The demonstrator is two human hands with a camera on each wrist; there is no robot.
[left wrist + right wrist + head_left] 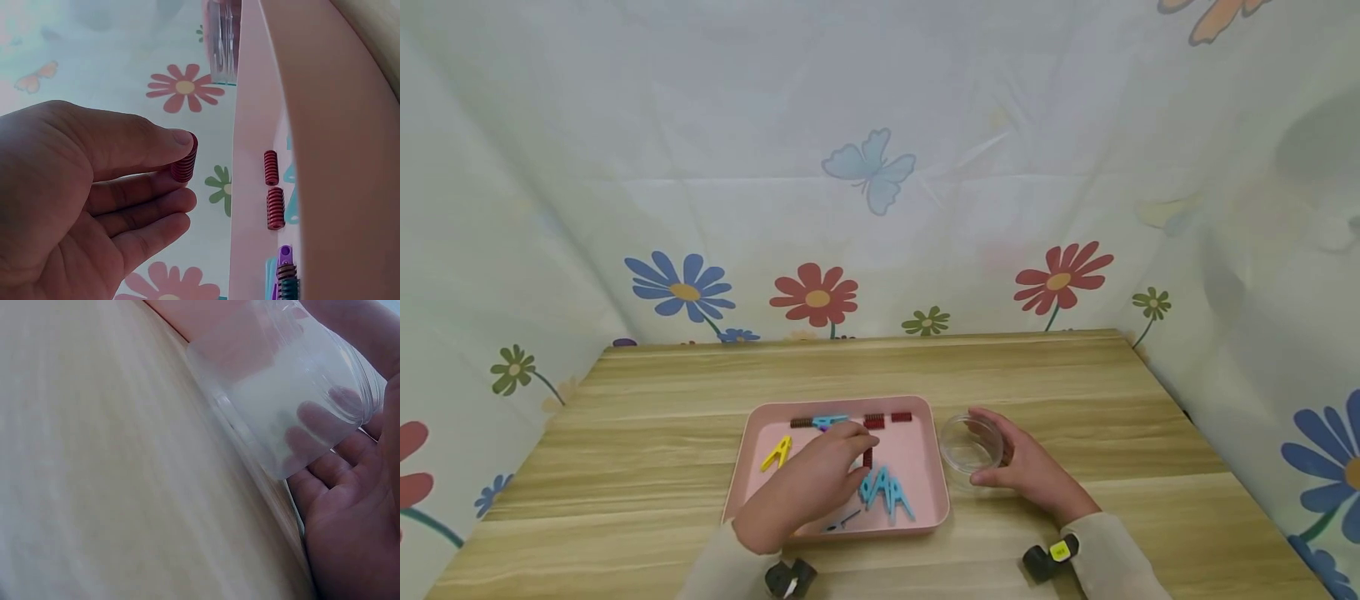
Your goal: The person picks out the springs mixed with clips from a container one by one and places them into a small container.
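My left hand [820,477] is over the pink tray [919,460], pinching a dark red spring [184,167] between thumb and forefinger. In the left wrist view the other fingers lie below it. Just right of the tray, my right hand [1028,468] grips a clear round plastic jar [262,406] from its right side; the jar's open mouth faces up in the head view. More red springs [901,417] lie along the tray's far side. Light blue clothespin pieces [887,493] rest in its near right part. Part of the tray is hidden behind my left hand.
A yellow clothespin piece [777,452] lies in the tray's left part. Near the far wall are a brown spring [801,423] and another blue piece [830,421]. The tray sits on a wooden table [647,467] with a flowered cloth [737,192] behind it.
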